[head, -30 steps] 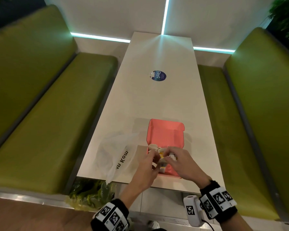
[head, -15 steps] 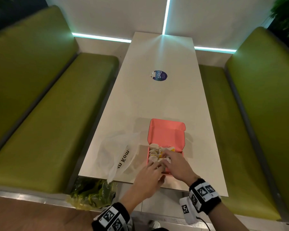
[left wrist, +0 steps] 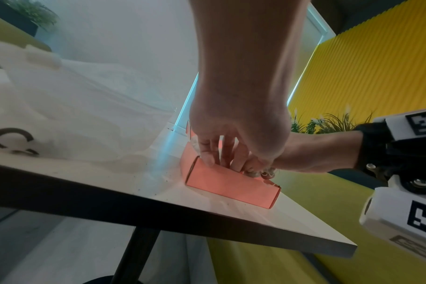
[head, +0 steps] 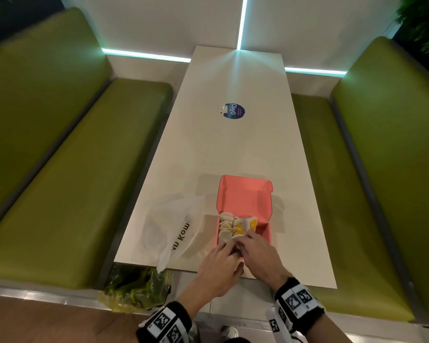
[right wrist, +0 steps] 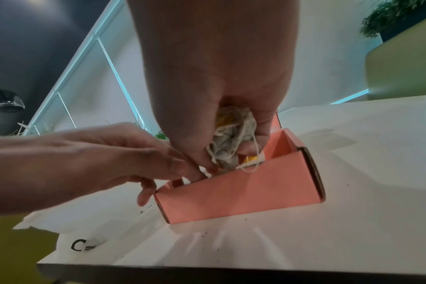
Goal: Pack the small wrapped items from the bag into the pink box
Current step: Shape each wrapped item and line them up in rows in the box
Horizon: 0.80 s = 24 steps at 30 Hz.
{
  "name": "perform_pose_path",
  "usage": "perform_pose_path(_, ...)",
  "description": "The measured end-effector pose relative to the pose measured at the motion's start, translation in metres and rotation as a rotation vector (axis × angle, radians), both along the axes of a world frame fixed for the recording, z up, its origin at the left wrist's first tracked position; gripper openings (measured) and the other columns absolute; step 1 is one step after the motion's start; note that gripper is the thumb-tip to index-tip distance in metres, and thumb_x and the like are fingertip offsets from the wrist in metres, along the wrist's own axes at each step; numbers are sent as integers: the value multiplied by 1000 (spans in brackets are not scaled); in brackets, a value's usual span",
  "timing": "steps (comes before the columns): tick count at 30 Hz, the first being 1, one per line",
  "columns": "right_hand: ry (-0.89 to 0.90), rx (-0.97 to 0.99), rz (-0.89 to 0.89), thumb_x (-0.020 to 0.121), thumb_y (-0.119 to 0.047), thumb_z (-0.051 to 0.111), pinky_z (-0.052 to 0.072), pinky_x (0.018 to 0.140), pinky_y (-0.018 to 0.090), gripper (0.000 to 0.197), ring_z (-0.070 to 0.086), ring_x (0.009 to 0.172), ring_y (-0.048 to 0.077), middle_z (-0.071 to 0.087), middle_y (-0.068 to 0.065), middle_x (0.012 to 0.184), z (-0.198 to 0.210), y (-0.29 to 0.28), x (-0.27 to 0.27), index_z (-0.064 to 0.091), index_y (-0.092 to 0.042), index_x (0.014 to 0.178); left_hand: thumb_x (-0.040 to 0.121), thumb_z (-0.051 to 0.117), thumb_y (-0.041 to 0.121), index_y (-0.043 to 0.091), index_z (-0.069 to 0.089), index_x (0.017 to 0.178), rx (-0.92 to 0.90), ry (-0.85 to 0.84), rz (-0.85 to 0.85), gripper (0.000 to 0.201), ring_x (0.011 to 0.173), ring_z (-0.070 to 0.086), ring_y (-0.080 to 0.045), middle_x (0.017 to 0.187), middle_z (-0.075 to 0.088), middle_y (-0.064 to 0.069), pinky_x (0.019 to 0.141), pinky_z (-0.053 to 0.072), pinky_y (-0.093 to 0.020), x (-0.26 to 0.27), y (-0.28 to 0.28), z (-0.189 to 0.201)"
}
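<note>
Teabags [head: 235,225], small wrapped sachets of crinkled off-white paper with strings and yellow tags, stood packed in a row in the near left part of the pink box [head: 264,233], which sat by the table's [head: 233,149] near edge with its cardboard lid flap standing open on the far side. Directly over that row, the right hand [right wrist: 221,107] was clamped around a soft, crumpled bundle of sachets [right wrist: 227,142], loose string trailing over the box's near wall. At the near left corner of the box, the left hand [head: 219,267] had its fingers curled; it probably pinched a sachet, though its grip was hidden. A limp translucent plastic bag [head: 169,229] lay just left of the box.
</note>
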State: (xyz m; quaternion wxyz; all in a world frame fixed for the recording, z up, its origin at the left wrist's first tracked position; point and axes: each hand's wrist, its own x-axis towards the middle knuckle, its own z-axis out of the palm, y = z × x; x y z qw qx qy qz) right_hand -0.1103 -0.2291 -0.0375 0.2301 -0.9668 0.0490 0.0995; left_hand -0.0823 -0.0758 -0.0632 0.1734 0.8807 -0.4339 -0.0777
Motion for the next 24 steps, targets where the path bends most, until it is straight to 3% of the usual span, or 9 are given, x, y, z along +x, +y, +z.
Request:
perform_pose_path(6,-101,106,-120,100,-29,49,48,84,31,17,58,98,12,57,-9,109,15,-19,9,65,-26,106,99,44,35,15,62,121,-2,10,4,34,122,45,-24,134,51,-1,102,46,-39,1,2,3)
perform_pose_path(9,-143,69,-197,100,-27,49,49,86,33,24,58,101,14,57,-7,117,23,-32,21,61,-24,120,101,41,37,14,60,126,36,29,12,39,123,43,-24,135,50,-1,104,44,-39,0,2,6)
perform_pose_path(12,-69,-15,-184,100,-22,48,49,86,33,31,58,109,18,53,-3,124,27,-38,31,56,-22,131,102,39,40,15,58,127,32,45,25,40,127,40,-21,137,47,0,107,41,-38,-2,2,7)
perform_pose_path(17,-56,-120,-125,101,-25,49,49,72,25,14,57,87,12,50,-2,112,18,-40,36,62,-19,105,100,36,42,19,53,127,-11,26,40,40,125,41,-21,132,49,-1,107,42,-38,0,2,7)
perform_pose_path(20,-65,-95,-120,100,-26,50,52,73,29,12,56,87,11,49,-4,110,20,-43,33,60,-20,101,96,35,43,21,51,124,-96,-29,58,39,114,49,-21,124,51,-1,98,48,-36,3,2,12)
perform_pose_path(24,-74,-81,-76,100,-26,49,54,76,39,9,58,91,15,52,-9,107,38,-46,27,57,-24,101,96,48,37,23,50,130,-271,-4,112,37,121,42,-16,134,47,0,98,44,-29,12,-3,27)
